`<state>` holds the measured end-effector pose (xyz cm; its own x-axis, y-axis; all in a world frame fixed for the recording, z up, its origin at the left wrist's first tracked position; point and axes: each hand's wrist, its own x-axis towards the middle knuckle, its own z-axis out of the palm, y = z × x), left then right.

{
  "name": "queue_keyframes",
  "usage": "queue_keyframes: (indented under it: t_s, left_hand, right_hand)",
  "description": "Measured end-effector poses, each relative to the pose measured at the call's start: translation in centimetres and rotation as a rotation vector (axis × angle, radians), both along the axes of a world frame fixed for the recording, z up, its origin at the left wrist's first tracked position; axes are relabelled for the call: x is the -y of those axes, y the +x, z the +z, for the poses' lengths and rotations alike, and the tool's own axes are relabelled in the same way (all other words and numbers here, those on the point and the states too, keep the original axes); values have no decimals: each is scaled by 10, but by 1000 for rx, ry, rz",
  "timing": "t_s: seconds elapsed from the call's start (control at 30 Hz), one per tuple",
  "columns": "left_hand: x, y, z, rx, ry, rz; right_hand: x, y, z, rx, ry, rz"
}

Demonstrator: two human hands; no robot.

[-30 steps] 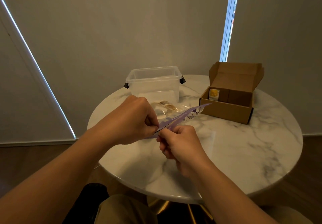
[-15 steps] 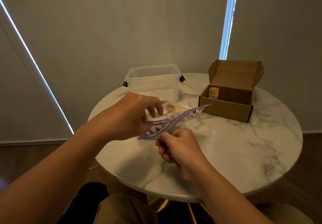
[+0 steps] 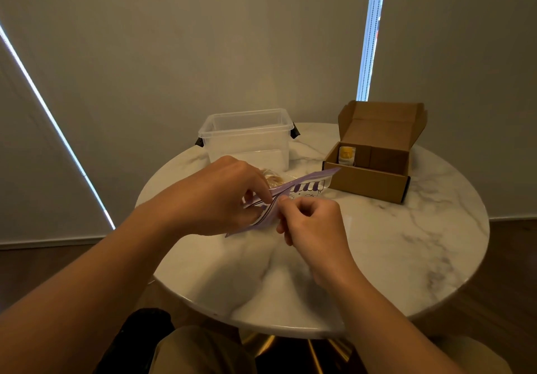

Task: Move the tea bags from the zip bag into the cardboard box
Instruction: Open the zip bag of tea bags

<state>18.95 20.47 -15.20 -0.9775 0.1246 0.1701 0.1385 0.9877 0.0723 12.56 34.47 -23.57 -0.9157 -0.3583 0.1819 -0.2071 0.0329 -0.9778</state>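
From the head camera I see the cardboard box [image 3: 369, 181] standing open on the marble desk [image 3: 377, 257], its lid tipped back. One yellow-labelled packet [image 3: 347, 154] stands upright in the box's left end.

The zip bag [image 3: 302, 184], purple-printed, is held above the desk just left of the box and nearer me, with its far corner almost touching the box's front wall. The tea bags [image 3: 271, 178] are still in it. They show as a pale golden lump through the clear film at the end away from the box, partly hidden behind my fingers.

My left hand [image 3: 220, 199] has closed since half a second ago. Then its fingers were spread loosely above the bag's mouth; now they are curled down and pinch the bag's far lip. My right hand [image 3: 311, 222] keeps its pinch on the near lip, thumb and forefinger tight together and the other fingers folded under. The two hands now sit closer, nearly touching across the mouth. I cannot tell how far the mouth is parted.

A clear plastic tub [image 3: 247, 141] stands left of the box, unmoved.
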Motion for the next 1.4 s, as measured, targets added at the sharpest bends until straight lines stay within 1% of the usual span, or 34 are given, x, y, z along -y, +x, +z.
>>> queue_keyframes:
  t_s: [0.07,0.13,0.27,0.47,0.63,0.73,0.83,0.93,1.1,1.4]
  left_hand:
    - [-2,-5,-2,-29,-15,29]
    - [-3,-10,-5,-58,-12,66]
    - [-4,-12,-7,-87,15,127]
    - [4,-7,-2,-195,35,190]
    - [2,-8,0,-132,15,115]
    - [2,-12,0,-72,-31,38]
    - [-1,-14,1,-5,-106,-2]
    - [-6,-16,3,48,-139,-21]
    - [-5,-23,-2,53,-118,-8]
    - [2,-22,1,-3,-61,41]
  right_hand:
    - [0,-2,1,-31,21,-18]
    - [0,-4,0,-22,40,-26]
    - [-2,-5,-7,30,65,-31]
    - [-4,-2,-16,143,62,-26]
    - [-7,-2,-19,168,105,37]
    - [-11,-5,-9,106,85,51]
    - [-14,-10,3,34,55,19]
    - [-16,-16,10,-21,44,-27]
    - [-16,-22,7,-66,106,-76]
    - [-22,-21,-15,8,115,-88]
